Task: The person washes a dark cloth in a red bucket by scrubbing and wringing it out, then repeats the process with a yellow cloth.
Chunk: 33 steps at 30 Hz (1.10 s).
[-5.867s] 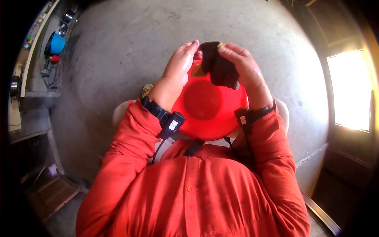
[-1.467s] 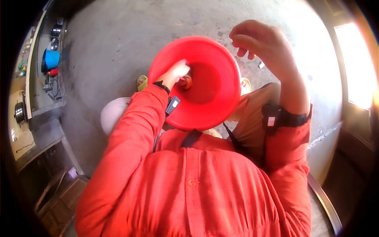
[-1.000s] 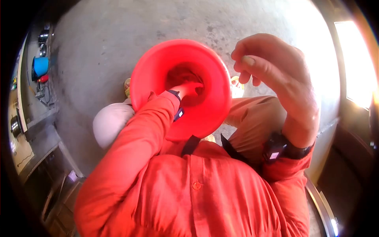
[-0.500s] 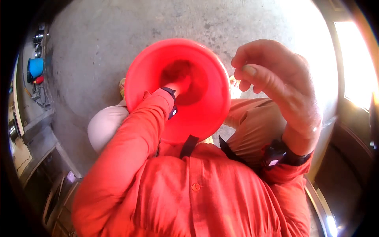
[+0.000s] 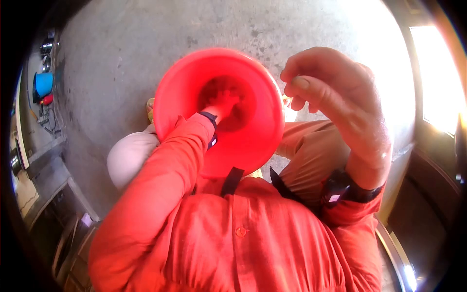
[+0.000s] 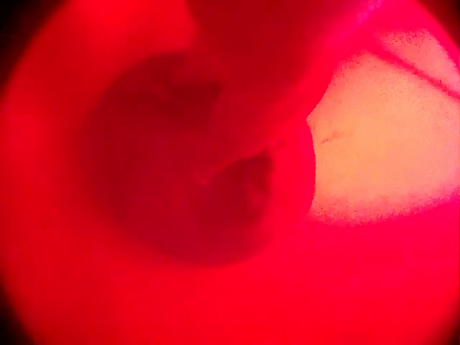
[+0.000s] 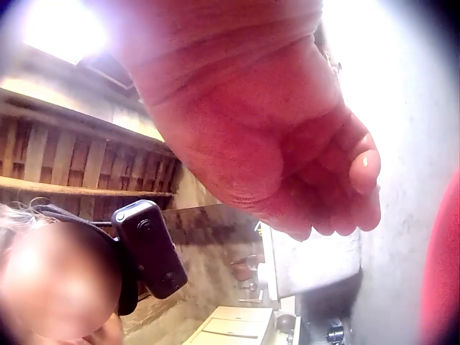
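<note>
A red bucket [image 5: 243, 151] stands tilted between the person's legs, its mouth facing up. Deep inside it, the left hand [image 5: 224, 101] spreads its fingers over a dark mass at the bottom; what that mass is cannot be made out. In the left wrist view the hand [image 6: 251, 86] is a dim red shape above the dark bottom [image 6: 172, 208]. Outside the bucket, to its right, the right hand [image 5: 335, 90] hangs in the air, fingers loosely curled, holding nothing. The right wrist view shows that hand's [image 7: 259, 136] palm and bent fingers with nothing between them.
Grey concrete floor [image 5: 116, 87] surrounds the bucket. At the far left are shelves with a blue container [image 5: 44, 83]. The person's right knee [image 5: 311, 151] is beside the bucket, and a bright doorway [image 5: 435, 78] is at the right.
The dark cloth-like piece held earlier by both hands has left them. The left hand went down into the bucket and its fingers are now spread; the right hand moved away to the right.
</note>
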{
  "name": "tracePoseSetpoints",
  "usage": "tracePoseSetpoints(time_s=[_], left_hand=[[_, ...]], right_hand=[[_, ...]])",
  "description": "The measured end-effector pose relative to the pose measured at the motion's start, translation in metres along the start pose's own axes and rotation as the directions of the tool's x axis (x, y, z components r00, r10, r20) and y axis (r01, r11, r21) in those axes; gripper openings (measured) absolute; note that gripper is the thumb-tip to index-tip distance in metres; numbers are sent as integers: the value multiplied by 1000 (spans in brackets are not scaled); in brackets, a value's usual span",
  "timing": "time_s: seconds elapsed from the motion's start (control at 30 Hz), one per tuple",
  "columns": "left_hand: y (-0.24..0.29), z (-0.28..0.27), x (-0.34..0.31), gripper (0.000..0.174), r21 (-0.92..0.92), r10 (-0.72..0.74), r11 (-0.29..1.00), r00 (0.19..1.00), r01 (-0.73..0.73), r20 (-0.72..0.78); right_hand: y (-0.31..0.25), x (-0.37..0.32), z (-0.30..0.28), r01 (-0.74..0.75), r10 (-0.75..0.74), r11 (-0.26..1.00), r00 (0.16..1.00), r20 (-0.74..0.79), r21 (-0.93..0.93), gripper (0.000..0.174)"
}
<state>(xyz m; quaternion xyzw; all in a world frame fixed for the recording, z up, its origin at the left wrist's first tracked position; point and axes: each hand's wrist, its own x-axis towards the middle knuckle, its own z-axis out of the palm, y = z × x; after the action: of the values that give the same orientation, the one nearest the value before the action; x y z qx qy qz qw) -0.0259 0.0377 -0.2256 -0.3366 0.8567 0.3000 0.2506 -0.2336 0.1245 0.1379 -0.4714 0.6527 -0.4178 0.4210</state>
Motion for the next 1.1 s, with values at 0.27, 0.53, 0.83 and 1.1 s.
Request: tracePoseSetpoints(time_s=[0.27, 0.53, 0.83, 1.1], left_hand=[[-60, 83, 27, 47, 104, 203, 959, 893, -264, 402], [5, -66, -36, 34, -80, 356, 929, 813, -362, 460], [57, -195, -157, 29, -350, 412, 863, 908, -364, 72], [91, -248, -242, 31, -666, 472, 610, 872, -430, -130]], right_hand=[[-1, 3, 7, 18, -18, 999, 1000, -15, -39, 16], [14, -2, 4, 26, -24, 995, 999, 22, -94, 21], [35, -5, 32, -69, 75, 988, 997, 34, -138, 26], [63, -23, 77, -186, 168, 952, 981, 96, 243, 52]])
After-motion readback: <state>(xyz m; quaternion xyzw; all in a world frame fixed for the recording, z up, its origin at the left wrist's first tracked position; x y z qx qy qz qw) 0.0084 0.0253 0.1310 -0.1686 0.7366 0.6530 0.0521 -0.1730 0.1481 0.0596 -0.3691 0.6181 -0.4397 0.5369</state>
